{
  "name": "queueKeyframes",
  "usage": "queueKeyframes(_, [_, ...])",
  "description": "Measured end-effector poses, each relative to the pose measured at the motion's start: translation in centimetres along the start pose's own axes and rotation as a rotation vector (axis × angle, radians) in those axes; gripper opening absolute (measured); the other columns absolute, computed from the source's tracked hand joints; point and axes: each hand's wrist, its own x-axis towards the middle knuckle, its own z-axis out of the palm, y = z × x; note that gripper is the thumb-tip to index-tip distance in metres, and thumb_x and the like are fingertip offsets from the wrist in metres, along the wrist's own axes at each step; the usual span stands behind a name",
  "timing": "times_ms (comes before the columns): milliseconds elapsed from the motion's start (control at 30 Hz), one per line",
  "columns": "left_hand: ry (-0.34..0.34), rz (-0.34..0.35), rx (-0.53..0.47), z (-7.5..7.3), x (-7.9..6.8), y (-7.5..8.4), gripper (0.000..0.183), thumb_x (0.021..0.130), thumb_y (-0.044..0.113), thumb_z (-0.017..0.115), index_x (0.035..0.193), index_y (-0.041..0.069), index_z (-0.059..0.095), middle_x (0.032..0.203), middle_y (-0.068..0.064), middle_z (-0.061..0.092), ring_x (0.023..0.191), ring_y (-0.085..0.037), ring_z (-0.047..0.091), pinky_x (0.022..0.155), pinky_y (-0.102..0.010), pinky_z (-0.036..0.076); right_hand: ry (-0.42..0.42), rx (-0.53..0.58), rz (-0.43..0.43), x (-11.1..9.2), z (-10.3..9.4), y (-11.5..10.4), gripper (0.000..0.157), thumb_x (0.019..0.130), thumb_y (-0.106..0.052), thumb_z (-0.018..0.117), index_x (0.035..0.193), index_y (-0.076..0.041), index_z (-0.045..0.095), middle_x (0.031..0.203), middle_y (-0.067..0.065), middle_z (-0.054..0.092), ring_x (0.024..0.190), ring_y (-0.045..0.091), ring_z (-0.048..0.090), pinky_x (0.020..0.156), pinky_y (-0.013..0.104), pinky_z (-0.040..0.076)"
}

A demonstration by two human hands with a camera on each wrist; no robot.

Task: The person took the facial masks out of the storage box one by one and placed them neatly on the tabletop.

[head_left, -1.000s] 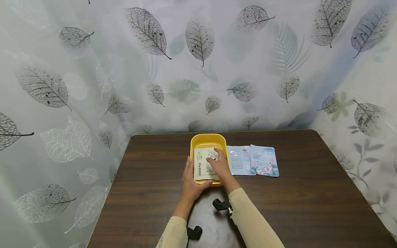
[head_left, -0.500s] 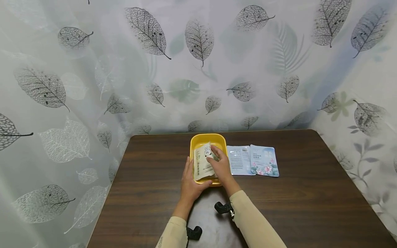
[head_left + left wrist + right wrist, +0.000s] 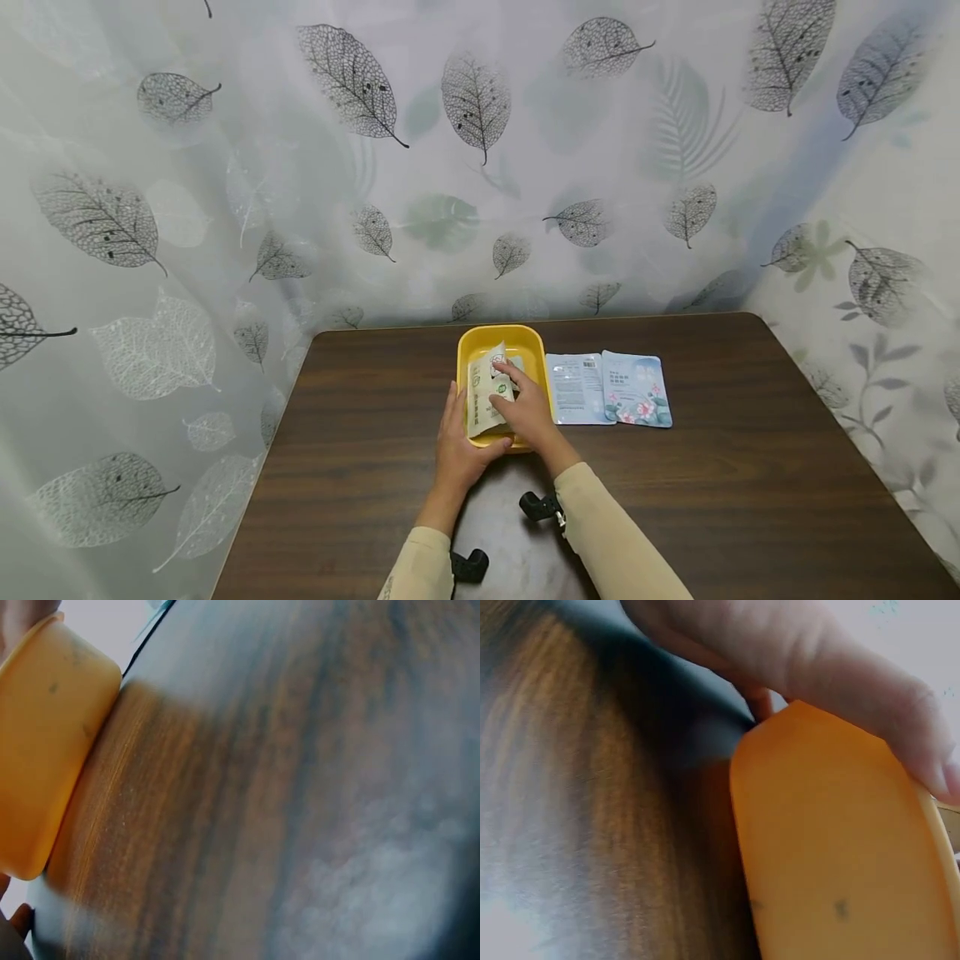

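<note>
A yellow plastic tray (image 3: 537, 354) stands on the brown table. In it lies a cream-coloured flat packet (image 3: 480, 404) with green print, its right part bent up and over. My right hand (image 3: 528, 412) reaches over the tray's right side and pinches the packet, index finger and thumb on its raised part. My left hand (image 3: 457, 446) holds the tray's near left corner, fingers along the left wall and thumb along the front rim. The left wrist view shows the tray's outer wall (image 3: 56, 742). In the right wrist view, my right thumb (image 3: 870, 697) crosses over the tray's rim.
Two pale blue packets lie right of the tray: one with printed text (image 3: 573, 390), the other with pink flowers (image 3: 637, 390), slightly overlapping. A leaf-patterned curtain (image 3: 480, 208) hangs behind the brown table (image 3: 360, 417). Small black devices (image 3: 470, 566) are worn at both wrists.
The cream packet lay flat a second ago; its right side has since been bent upward and leftward by my right hand. My left hand and the tray have stayed put.
</note>
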Motion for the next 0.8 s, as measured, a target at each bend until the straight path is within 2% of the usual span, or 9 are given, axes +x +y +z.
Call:
queueKeyframes(133, [0.0,0.004,-0.009,0.03,0.0,0.01,0.114,0.064,0.056,0.089,0.154,0.005,0.042,0.17,-0.013,0.026,0.15,-0.038,0.037,0.114,-0.062,0.038,0.013,-0.018,0.036,0.17,0.04,-0.12,0.055,0.092,-0.014,0.07,0.146,-0.015,0.057,0.164,0.011,0.039,0.151,0.031,0.039,0.121,0.052,0.034])
queueKeyframes(233, [0.004,0.011,-0.006,-0.01,0.0,0.0,0.114,0.063,0.055,0.09,0.153,0.003,0.043,0.169,-0.014,0.027,0.149,-0.039,0.038,0.113,-0.062,0.039,0.013,-0.084,0.063,0.21,0.18,-0.01,0.056,0.093,-0.017,0.068,0.147,-0.015,0.056,0.166,0.011,0.036,0.155,0.031,0.032,0.125,0.051,0.027])
queueKeyframes(300, [0.007,0.015,-0.007,-0.07,0.01,0.04,0.114,0.063,0.055,0.09,0.153,0.003,0.043,0.169,-0.015,0.027,0.149,-0.04,0.038,0.113,-0.062,0.039,0.014,-0.108,0.072,0.23,0.26,0.08,0.058,0.093,-0.018,0.067,0.149,-0.013,0.054,0.166,0.01,0.035,0.155,0.03,0.031,0.125,0.051,0.027])
queueKeyframes(567, [0.016,0.027,-0.004,-0.2,-0.01,0.05,0.114,0.062,0.055,0.091,0.152,0.001,0.044,0.168,-0.017,0.029,0.148,-0.041,0.04,0.111,-0.063,0.04,0.025,-0.112,0.077,0.18,0.26,-0.18,0.061,0.091,-0.012,0.065,0.15,-0.01,0.051,0.159,0.011,0.047,0.15,0.031,0.039,0.12,0.052,0.035])
queueKeyframes(700, [0.016,0.022,0.0,-0.17,0.06,0.01,0.114,0.063,0.055,0.09,0.152,0.001,0.044,0.168,-0.017,0.029,0.149,-0.04,0.038,0.112,-0.062,0.04,0.037,-0.104,0.076,0.1,0.29,-0.35,0.062,0.091,-0.011,0.062,0.152,-0.011,0.049,0.155,0.012,0.051,0.131,0.032,0.056,0.108,0.049,0.046])
queueKeyframes(767, [0.011,0.014,0.001,-0.18,0.09,-0.02,0.115,0.064,0.055,0.09,0.154,0.002,0.042,0.168,-0.016,0.028,0.15,-0.039,0.037,0.113,-0.062,0.039,0.046,-0.094,0.071,-0.03,0.36,-0.38,0.064,0.091,-0.012,0.061,0.153,-0.014,0.048,0.154,0.012,0.052,0.12,0.029,0.058,0.102,0.047,0.049])
queueKeyframes(800, [0.009,0.011,0.0,-0.21,0.12,-0.04,0.116,0.064,0.055,0.091,0.155,0.003,0.042,0.169,-0.015,0.027,0.151,-0.038,0.037,0.114,-0.061,0.039,0.053,-0.081,0.067,-0.1,0.38,-0.43,0.064,0.091,-0.012,0.061,0.154,-0.014,0.047,0.155,0.012,0.052,0.121,0.028,0.058,0.102,0.047,0.049])
